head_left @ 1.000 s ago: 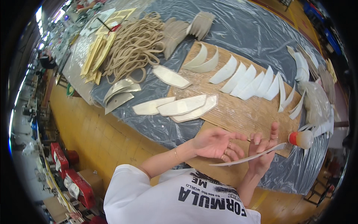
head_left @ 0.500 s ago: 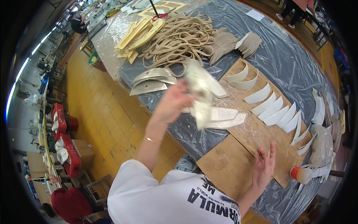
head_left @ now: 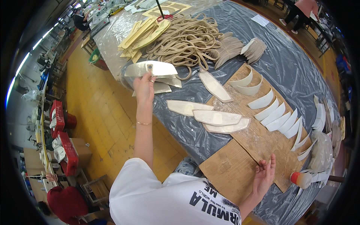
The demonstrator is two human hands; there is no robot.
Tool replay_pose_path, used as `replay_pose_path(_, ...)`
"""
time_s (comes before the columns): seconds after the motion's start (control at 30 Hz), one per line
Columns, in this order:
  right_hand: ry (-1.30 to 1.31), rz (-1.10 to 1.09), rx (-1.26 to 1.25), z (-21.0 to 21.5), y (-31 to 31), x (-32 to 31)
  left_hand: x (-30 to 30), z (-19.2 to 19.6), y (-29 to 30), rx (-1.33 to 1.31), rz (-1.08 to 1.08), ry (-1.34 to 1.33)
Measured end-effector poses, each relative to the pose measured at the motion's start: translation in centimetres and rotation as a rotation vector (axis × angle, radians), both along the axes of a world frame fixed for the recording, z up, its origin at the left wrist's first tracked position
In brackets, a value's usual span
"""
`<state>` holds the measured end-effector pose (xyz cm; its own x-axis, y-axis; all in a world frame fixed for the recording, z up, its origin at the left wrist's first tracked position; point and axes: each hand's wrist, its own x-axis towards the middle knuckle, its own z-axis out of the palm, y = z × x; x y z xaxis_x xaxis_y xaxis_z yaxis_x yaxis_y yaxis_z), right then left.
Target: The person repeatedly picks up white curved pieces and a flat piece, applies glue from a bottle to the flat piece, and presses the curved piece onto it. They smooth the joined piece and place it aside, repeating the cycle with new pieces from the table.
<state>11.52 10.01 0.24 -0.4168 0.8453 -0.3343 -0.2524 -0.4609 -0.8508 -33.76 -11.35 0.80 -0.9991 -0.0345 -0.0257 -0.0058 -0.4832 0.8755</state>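
My left hand (head_left: 144, 89) is closed on a shiny pale-gold curved panel (head_left: 164, 68) with a small dark hole near its middle. The hand holds it by its lower edge, over a stack of similar panels (head_left: 161, 88) at the table's left edge. My right hand (head_left: 264, 175) hovers near the bare brown board (head_left: 225, 165), fingers stretched and nothing in them. Between the hands lie several flat cream panels with tan edges: one overlapping pair (head_left: 218, 117), one to their left (head_left: 180, 107), and one farther back (head_left: 215, 86).
Curved white strips (head_left: 262, 100) stand in a row on the board. A heap of beige cord (head_left: 187, 41), yellow pieces (head_left: 144, 35) and fanned grey-beige pieces (head_left: 228, 48) lie at the back. A red-topped jar (head_left: 300, 179) sits right. Dark plastic sheeting (head_left: 288, 56) covers the table.
My left hand has swung left and back with the panel, from above the cream panels to above the stack. My right hand has stayed in nearly the same place.
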Motion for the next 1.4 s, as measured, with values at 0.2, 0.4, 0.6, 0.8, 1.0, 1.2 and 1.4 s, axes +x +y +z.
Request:
replay_pose_path(0.2, -0.012, 0.006, -0.007, -0.5, -0.1, 0.3, -0.3, -0.5, 0.0, 0.006, 0.024, 0.033)
replay_pose_path(0.4, -0.039, -0.013, 0.017, -0.4, 0.0, 0.2, 0.7, 0.7, 0.5, 0.087, -0.037, -0.009)
replay_pose_path(0.6, -0.167, 0.275, 0.2, 1.5, -1.3, -4.6, 11.2, 2.4, 5.7, 0.376, -0.664, -0.108)
replay_pose_path(0.8, -0.094, 0.287, 0.367, 3.9, -1.7, -9.1, 18.6, 3.7, 10.1, 0.343, -0.753, -0.235)
replay_pose_path(1.0, 0.063, 0.315, 0.244, 4.8, -1.1, -8.7, 19.9, 4.2, 9.9, 0.32, -0.865, -0.214)
replay_pose_path(1.2, -0.005, 0.291, 0.371, 4.2, -2.3, -8.2, 19.7, 3.8, 9.9, 0.525, -0.983, -0.566)
replay_pose_path(1.4, -0.048, 0.354, 0.248, 4.0, -2.2, -8.0, 18.9, 3.6, 8.8, 0.433, -0.948, -0.51)
